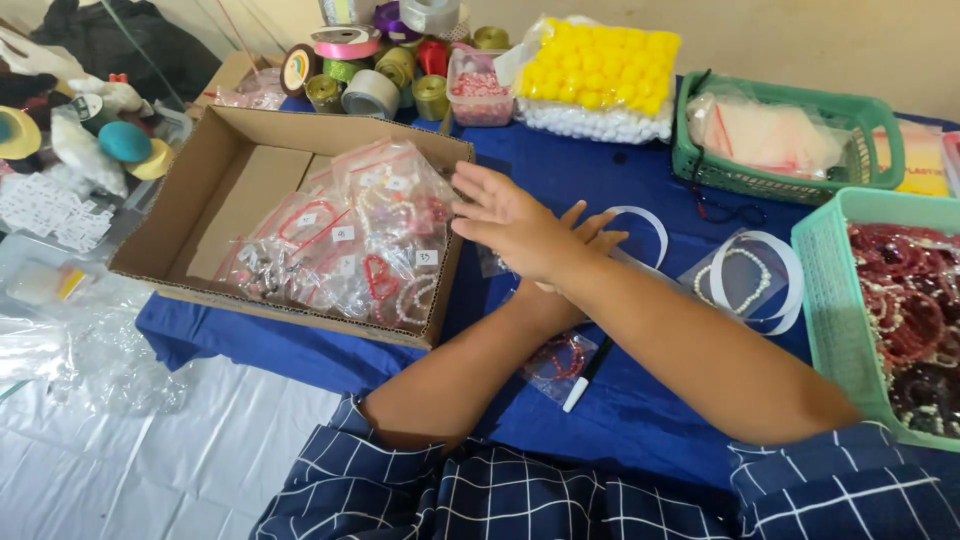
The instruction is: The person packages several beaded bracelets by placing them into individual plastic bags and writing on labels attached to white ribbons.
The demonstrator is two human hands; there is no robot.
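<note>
Well, the cardboard box (240, 190) of bagged beaded bracelets (370, 250) sits left on the blue cloth (620, 400); the right hand (510, 225), fingers spread flat, crosses over the left hand (590, 235) just beside the box's right wall; farther right lies a green basket (830, 290) of red beads.

Right hand (510, 225): palm down, fingers (478, 180) spread, empty. Left hand (590, 235): beneath right, mostly hidden, fingers extended. Forearms crossed at wrists, bare; sleeves checked.
</note>
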